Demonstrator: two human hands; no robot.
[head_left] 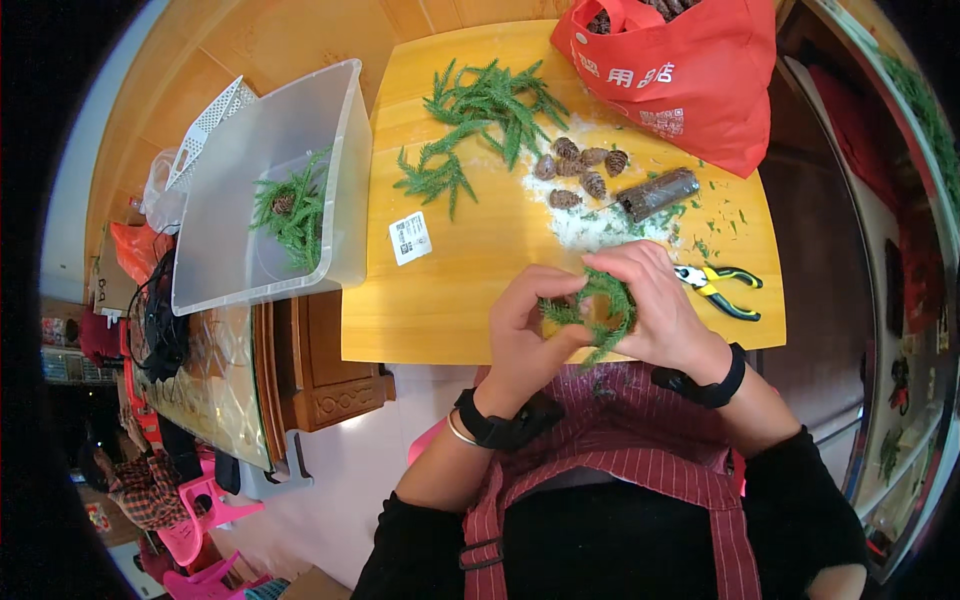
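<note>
Between my two hands, over the table's near edge, I hold a green artificial pine sprig (618,312) bent round into a ring. My left hand (535,315) pinches the ring's left side with thumb and fingers. My right hand (655,300) is closed round its right side. Just right of that hand lie pliers (725,290) with black and yellow handles. Beyond the hands, several brown pine cones (592,183) rest on and beside white flakes (590,228). A dark brown cylindrical bundle (658,193) lies near them. More pine sprigs (490,105) are heaped at the far side.
A red bag (680,80) of pine cones stands at the table's (450,310) far right. On the left is a translucent plastic bin (345,190) holding a pine sprig with a cone. A white label card (410,238) lies near it. Pink stools (205,510) stand at lower left.
</note>
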